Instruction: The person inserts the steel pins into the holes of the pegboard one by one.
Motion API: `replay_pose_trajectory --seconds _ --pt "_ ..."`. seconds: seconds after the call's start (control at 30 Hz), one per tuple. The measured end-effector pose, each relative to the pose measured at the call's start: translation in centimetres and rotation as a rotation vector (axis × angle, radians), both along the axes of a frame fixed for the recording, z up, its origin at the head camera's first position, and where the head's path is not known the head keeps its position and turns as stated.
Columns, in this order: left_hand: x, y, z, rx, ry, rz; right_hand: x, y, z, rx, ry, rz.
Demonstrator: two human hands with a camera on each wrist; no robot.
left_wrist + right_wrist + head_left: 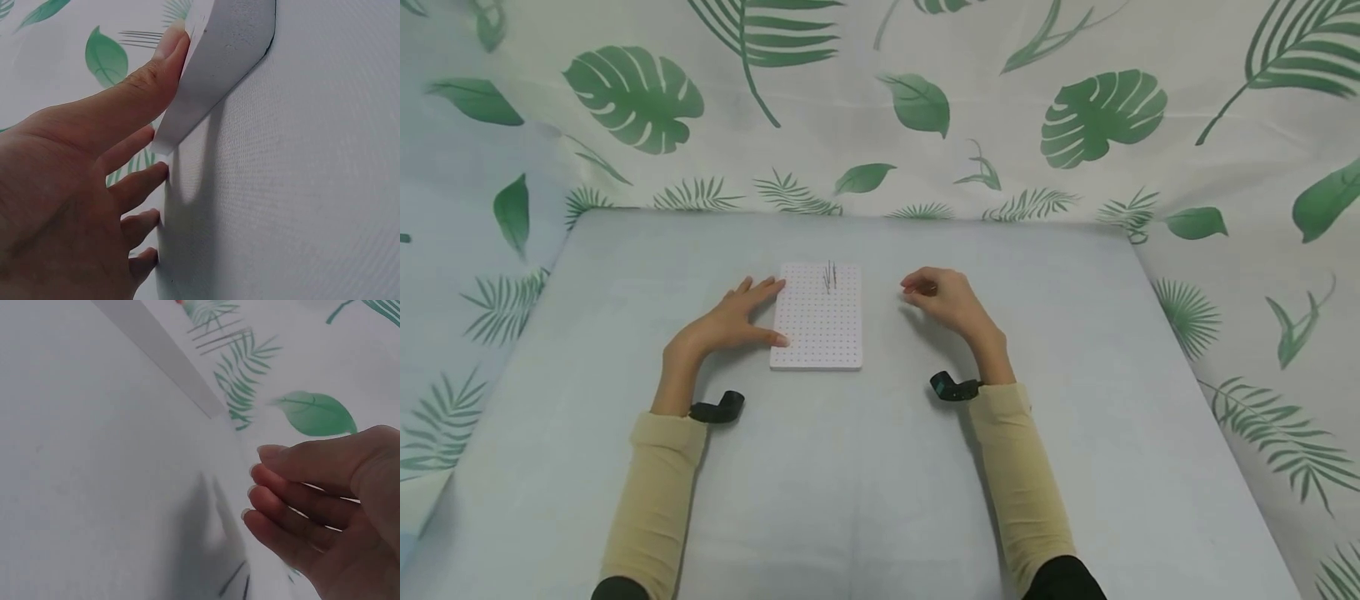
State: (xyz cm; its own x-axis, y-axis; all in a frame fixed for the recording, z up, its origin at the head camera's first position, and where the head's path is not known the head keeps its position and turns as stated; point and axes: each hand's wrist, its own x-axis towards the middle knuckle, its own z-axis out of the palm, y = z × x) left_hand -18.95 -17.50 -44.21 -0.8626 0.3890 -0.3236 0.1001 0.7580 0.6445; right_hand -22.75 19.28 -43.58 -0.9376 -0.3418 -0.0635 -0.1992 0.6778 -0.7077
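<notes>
A white pegboard [816,333] with rows of small holes lies flat on the table. Several thin dark metal pins [829,277] stand upright near its far edge; the right wrist view shows them as slim rods [219,339]. My left hand [730,321] is at the board's left side, thumb resting on the near left of its top and index fingertip at the far left edge. Its other fingers spread out straight, as the left wrist view shows. To the right of the board, my right hand [951,302] hovers over the table with fingers loosely bent, and nothing shows between them.
A pale cloth covers the wide table [865,483]. Behind and beside it hangs a white backdrop [985,108] printed with green leaves. Small black cameras are strapped at the left wrist [718,407] and the right wrist [953,387].
</notes>
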Motion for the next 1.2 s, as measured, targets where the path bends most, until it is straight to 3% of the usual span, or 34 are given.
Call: replay_pose_trajectory --seconds 0.37,0.73,1.2 --pt "0.0 0.0 -0.1 0.013 -0.012 0.009 -0.1 1.7 0.1 0.072 -0.042 -0.017" --pt "0.0 0.0 0.1 0.014 -0.006 0.005 -0.2 3.5 0.2 0.070 -0.051 -0.049" --pt "0.0 0.0 0.0 0.008 -0.009 0.010 -0.1 4.7 0.2 0.099 -0.190 -0.034"
